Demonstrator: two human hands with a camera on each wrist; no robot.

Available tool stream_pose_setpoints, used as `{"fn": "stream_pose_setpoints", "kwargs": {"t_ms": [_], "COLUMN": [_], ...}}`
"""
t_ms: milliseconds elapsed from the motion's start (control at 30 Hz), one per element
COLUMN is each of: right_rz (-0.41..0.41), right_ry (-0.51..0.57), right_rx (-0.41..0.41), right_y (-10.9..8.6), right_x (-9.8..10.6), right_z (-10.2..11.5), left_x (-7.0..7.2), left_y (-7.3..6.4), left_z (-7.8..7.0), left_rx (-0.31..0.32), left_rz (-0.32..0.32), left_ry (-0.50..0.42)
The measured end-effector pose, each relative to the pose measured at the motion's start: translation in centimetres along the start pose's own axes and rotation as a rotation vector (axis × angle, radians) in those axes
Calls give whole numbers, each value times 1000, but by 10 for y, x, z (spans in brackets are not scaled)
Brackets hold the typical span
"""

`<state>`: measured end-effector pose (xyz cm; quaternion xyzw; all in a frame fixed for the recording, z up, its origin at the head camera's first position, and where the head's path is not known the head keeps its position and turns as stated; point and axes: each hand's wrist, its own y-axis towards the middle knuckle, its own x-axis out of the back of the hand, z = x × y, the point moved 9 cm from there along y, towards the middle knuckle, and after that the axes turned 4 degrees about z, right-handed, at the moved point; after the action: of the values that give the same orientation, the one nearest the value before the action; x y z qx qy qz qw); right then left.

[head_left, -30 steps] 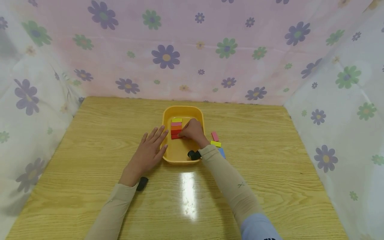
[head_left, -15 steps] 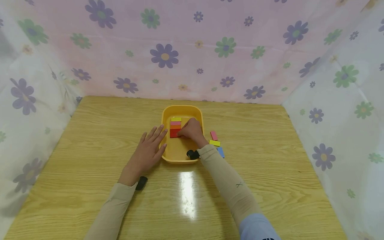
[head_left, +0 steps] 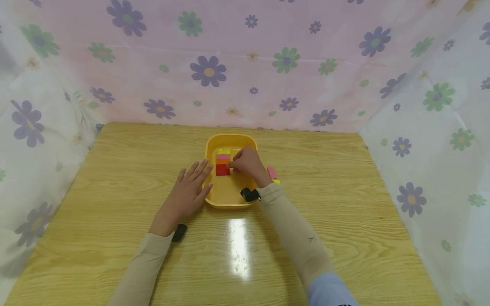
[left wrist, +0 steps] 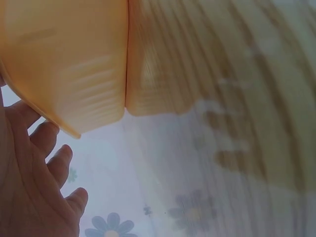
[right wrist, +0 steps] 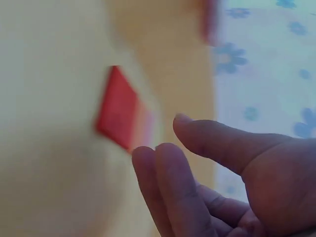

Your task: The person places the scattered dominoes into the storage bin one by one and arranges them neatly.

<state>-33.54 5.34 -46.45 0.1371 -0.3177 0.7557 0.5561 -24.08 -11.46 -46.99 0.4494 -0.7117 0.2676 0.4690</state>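
Observation:
A yellow plastic tray (head_left: 220, 199) stands on the table. Along its left inner side lies a row of flat blocks: a yellow block (head_left: 223, 151), a pink block (head_left: 223, 157), an orange block (head_left: 223, 161) and a red patch of blocks (head_left: 223, 170) at the near end. My left hand (head_left: 187, 191) has spread, straight fingers, which rest at the tray's left rim. Inside the tray, my right hand (head_left: 249, 165) is just right of the row. In the right wrist view its thumb (right wrist: 212, 138) and fingers stand apart with nothing between them.
Outside the tray on the right lie a pink block (head_left: 272, 172) and a yellow block (head_left: 276, 181), partly covered by the right sleeve (head_left: 291, 225). A black wrist camera (head_left: 250, 195) sits under the right wrist. Flowered cloth (head_left: 237, 97) hangs behind the table.
My right hand has drawn slightly back to the right from the red blocks, its fingers off them. The blue block is now hidden by the right sleeve. My left hand stays at the rim.

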Motion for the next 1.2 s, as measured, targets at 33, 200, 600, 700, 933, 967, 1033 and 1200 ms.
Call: {"fn": "stream_pose_setpoints", "kwargs": {"t_ms": [33, 200, 600, 700, 933, 967, 1033, 1200], "right_rz": [14, 91, -46, -115, -308, -327, -349, -333], "right_ry": [37, 156, 236, 299, 324, 312, 295, 221], "right_rx": [5, 42, 253, 235, 209, 201, 187, 139], "right_y": [-3, -15, -41, -45, -54, -56, -60, -71], "right_x": [4, 21, 71, 77, 85, 86, 88, 88], "right_z": [2, 9, -14, -37, -84, -89, -97, -111], "left_x": [0, -2, -1, 0, 2, 1, 1, 0], "left_y": [0, 1, 1, 1, 1, 1, 0, -1], "left_z": [1, 1, 1, 1, 0, 0, 0, 0], "left_rx": [2, 10, 6, 5, -7, -7, -7, -4], "left_rz": [4, 17, 10, 7, 5, 7, 8, 6], "left_ry": [2, -2, -6, -2, 9, 10, 10, 7]}}
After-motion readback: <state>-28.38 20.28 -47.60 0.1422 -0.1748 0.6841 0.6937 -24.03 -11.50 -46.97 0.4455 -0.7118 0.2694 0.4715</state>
